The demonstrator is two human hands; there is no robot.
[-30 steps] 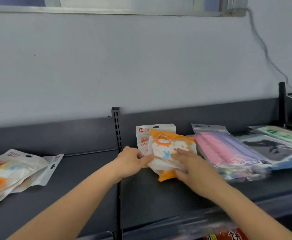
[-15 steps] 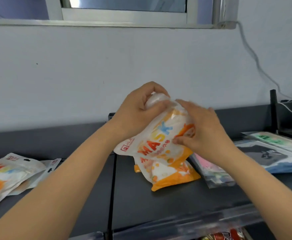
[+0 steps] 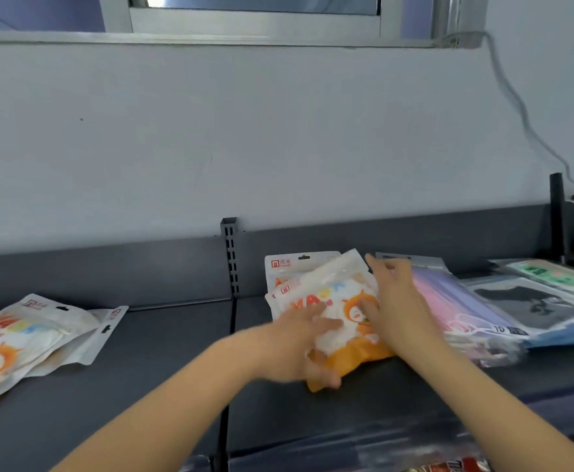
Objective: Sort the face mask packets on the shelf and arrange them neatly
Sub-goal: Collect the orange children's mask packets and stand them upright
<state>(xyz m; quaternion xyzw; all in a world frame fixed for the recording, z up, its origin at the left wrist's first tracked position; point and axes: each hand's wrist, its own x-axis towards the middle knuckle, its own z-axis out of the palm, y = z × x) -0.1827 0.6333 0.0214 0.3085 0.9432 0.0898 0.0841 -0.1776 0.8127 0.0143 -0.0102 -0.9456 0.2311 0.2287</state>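
Apparently "MASK", orange packet, lettering partly covered

mask packet back down on shelf

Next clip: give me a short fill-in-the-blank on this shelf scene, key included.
1. The left hand and the right hand both touch a white packet whose bottom edge is ____.
2. The pink and purple packets lie directly to its ____.
3. A pile of matching packets lies on the shelf far to the ____.

Missing words: orange; right; left.
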